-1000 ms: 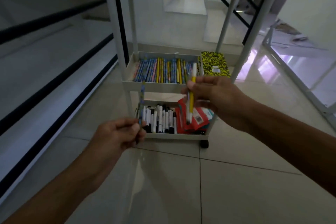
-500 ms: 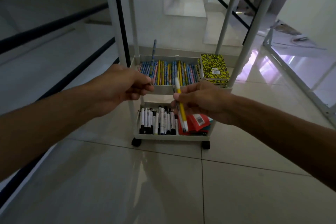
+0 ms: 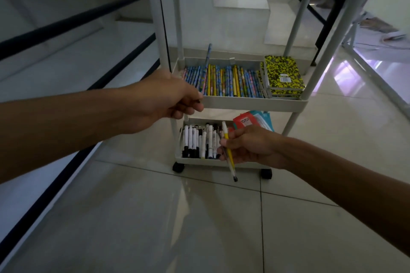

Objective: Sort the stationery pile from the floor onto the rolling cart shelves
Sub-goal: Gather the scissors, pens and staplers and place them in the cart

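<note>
A white rolling cart stands on the tiled floor. Its middle tray holds a row of coloured pencils and yellow-black notebooks. The bottom tray holds black-and-white markers and red and teal packets. My left hand is at the middle tray's front left corner and pinches the near end of a blue pencil, whose far end pokes up over the tray's back wall. My right hand grips a yellow-and-white pen over the bottom tray's front rim, dark tip pointing down toward the floor.
A wall with black rails runs along the left. A metal frame stands to the right of the cart. The cart's black wheels sit on the glossy tiles. Steps rise behind the cart.
My left hand carried the blue pencil up from near the bottom tray to the middle tray. My right hand dropped with the yellow pen from mid-height to the bottom tray's front.
</note>
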